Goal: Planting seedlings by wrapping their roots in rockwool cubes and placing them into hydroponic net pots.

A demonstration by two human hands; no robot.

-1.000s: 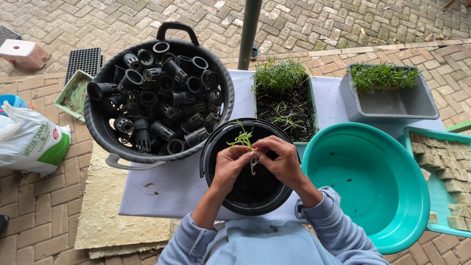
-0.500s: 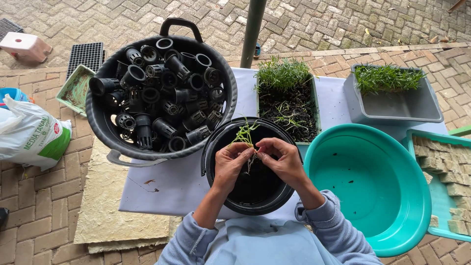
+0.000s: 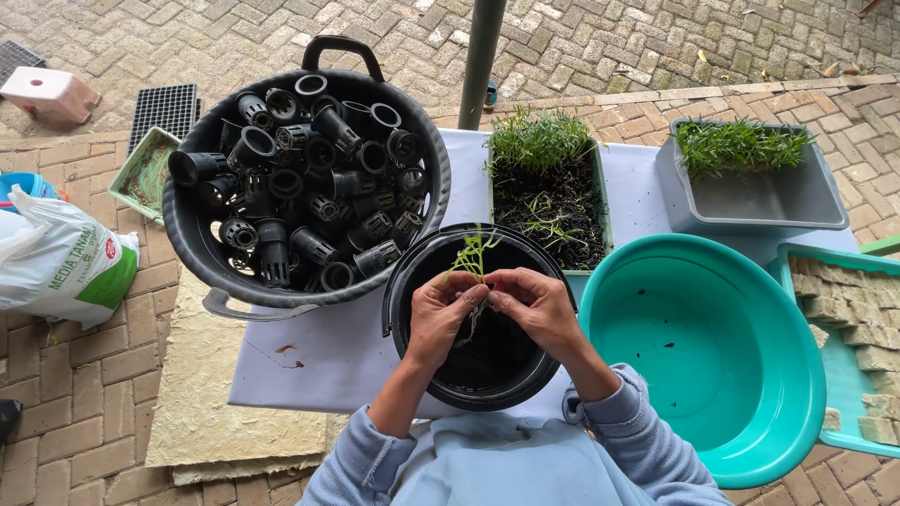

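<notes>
Left hand (image 3: 439,314) and right hand (image 3: 530,305) pinched together on a small green seedling (image 3: 472,255), held over a black bucket (image 3: 412,281) on the desk (image 3: 319,347). Just behind, a tray of sprouts (image 3: 548,183); left, a tub of black net pots (image 3: 309,178); right, a teal basin (image 3: 712,356).

The seedling's (image 3: 473,255) lower stem and roots are disappearing behind the fingertips of the left hand (image 3: 439,317) and right hand (image 3: 532,307), near the frame's centre, so the exact pinch is staying unclear. The hands are also covering part of the black bucket (image 3: 487,375) floor. At the right edge, the frame is cutting off the teal tray (image 3: 844,431) of foam cubes. At the left edge, the white bag (image 3: 56,267) is running out of view.
</notes>
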